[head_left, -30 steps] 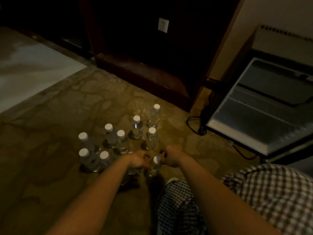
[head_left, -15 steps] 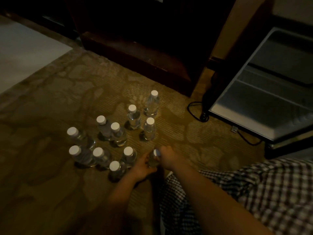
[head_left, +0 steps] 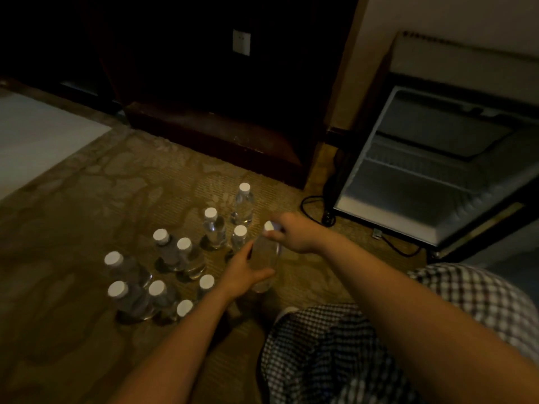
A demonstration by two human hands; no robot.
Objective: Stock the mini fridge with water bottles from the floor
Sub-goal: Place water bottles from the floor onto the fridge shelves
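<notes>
A clear water bottle [head_left: 267,258] with a white cap is lifted off the carpet, tilted toward the fridge. My left hand [head_left: 243,272] holds its lower body. My right hand [head_left: 294,236] grips its neck just under the cap. Several more white-capped bottles [head_left: 186,255] stand in a cluster on the carpet to the left of my hands. The mini fridge [head_left: 431,170] stands open at the right, its shelves bare in the part I can see.
A dark wooden cabinet [head_left: 221,135] runs along the back, with a white wall socket [head_left: 241,42] above. A black power cord [head_left: 313,205] lies on the carpet by the fridge's left corner. My knee in checked fabric [head_left: 335,345] is at the lower right.
Both hands closed on one bottle at the near edge of the cluster and lifted it up and to the right, toward the fridge. The view also tilted upward.
</notes>
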